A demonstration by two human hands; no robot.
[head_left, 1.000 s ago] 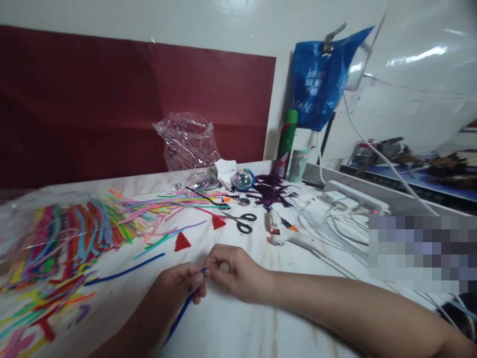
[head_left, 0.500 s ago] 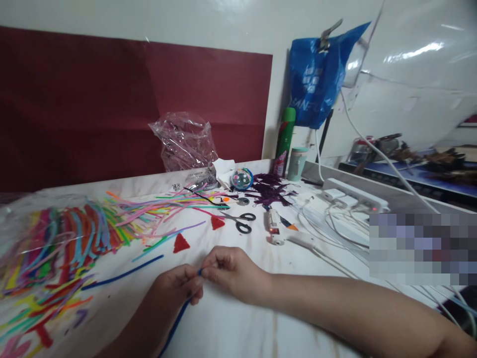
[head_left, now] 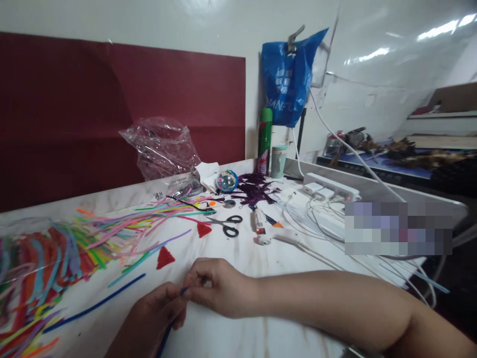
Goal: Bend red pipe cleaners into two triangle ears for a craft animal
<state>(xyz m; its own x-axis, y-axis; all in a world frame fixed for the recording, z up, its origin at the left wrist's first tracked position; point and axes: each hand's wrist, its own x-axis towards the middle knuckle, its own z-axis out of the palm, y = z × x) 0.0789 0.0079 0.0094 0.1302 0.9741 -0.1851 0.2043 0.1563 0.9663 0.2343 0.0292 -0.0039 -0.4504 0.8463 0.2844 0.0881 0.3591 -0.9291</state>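
Observation:
Both my hands meet low in the middle of the view, fingertips against fingertips. My left hand [head_left: 161, 307] is closed on a dark blue pipe cleaner [head_left: 164, 340], whose long end hangs below the palm. With thumb and index finger, my right hand [head_left: 219, 288] pinches the short blue tip that shows between the hands. A second blue pipe cleaner [head_left: 95, 303] lies on the table to the left. Beyond my hands are two red fuzzy triangles, one nearer [head_left: 165, 257] and one farther [head_left: 203, 229]. Black-handled scissors [head_left: 229, 226] rest behind them.
Many coloured pipe cleaners [head_left: 67, 253] spread over the left side. A white glue gun [head_left: 263, 228] lies right of the scissors, its cord running right. Behind are a clear ball [head_left: 226, 181], purple shreds [head_left: 257, 188], a green spray can [head_left: 265, 141], a cup [head_left: 278, 161] and a power strip [head_left: 331, 186].
The view has turned to the right, so the scene sits farther left. My hands keep their pinch on the blue pipe cleaner, and little else differs.

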